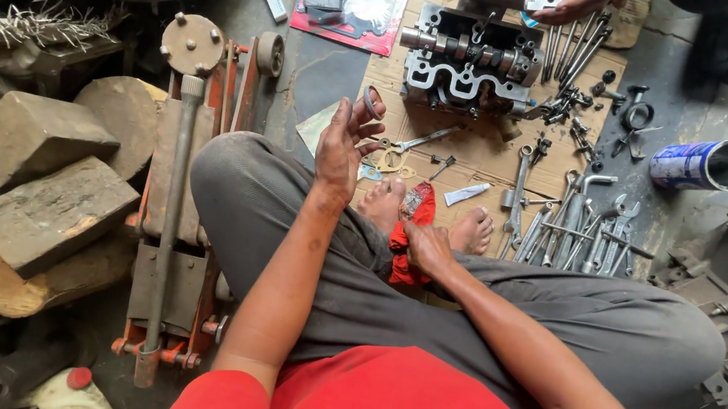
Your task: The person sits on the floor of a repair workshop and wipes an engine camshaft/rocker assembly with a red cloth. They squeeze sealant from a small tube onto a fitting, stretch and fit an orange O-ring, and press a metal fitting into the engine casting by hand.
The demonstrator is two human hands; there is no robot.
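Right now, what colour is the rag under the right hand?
Red, with dark grime; the rag under the right hand shows in the head view.

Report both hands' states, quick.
Left hand: fingers spread, a small metal ring pinched at the fingertips.
Right hand: closed on a red rag.

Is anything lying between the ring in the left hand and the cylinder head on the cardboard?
Nothing visible blocks it. The left hand holds the small ring up in its fingers, and only bare cardboard lies between it and the cylinder head. The flat gaskets and the tool lie nearer the feet, off that line.
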